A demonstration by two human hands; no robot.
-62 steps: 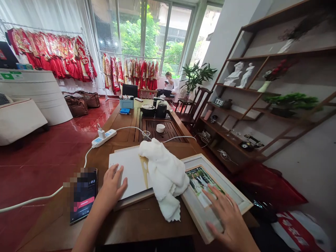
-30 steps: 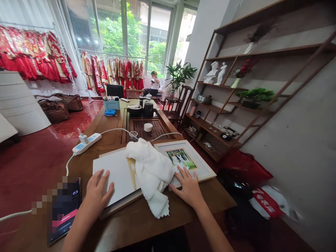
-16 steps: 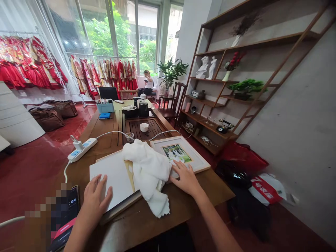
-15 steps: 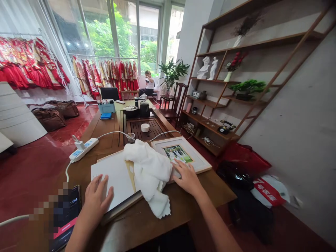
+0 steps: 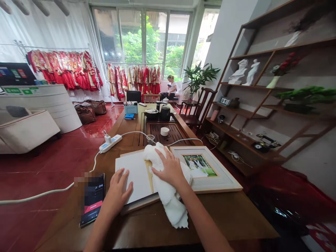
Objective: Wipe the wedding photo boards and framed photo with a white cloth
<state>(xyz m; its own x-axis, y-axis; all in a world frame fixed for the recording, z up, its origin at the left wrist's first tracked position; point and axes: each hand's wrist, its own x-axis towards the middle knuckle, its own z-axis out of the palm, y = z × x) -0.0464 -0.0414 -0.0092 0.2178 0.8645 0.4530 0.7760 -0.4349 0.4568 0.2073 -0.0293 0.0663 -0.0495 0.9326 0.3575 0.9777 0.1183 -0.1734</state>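
My left hand (image 5: pixel 119 189) rests at the left edge of a white panel (image 5: pixel 132 171), its fingers apart and nothing in them. The panel lies over a frame on the wooden table. Across its right part is a crumpled white cloth (image 5: pixel 170 206), one end hanging toward the near side. My right hand (image 5: pixel 170 169) lies on top of the cloth with the fingers spread. From under the cloth shows a tan, tapering flat piece (image 5: pixel 149 175), mostly hidden. To the right lies a white picture frame (image 5: pixel 225 175) with a photo (image 5: pixel 198 165) of people outdoors; the cloth overlaps its left side.
A phone (image 5: pixel 93 199) lies at the table's left edge. Behind the panel are a power strip (image 5: pixel 110 143) with a cable, a glass (image 5: pixel 150 139), a white cup (image 5: pixel 165 131) and a kettle (image 5: pixel 165 112). Shelves (image 5: pixel 252 140) stand right; a person (image 5: pixel 170 87) sits by the window.
My right hand has moved left from the picture frame's edge onto the white cloth. The left hand stays at the panel's edge. The view has turned left.
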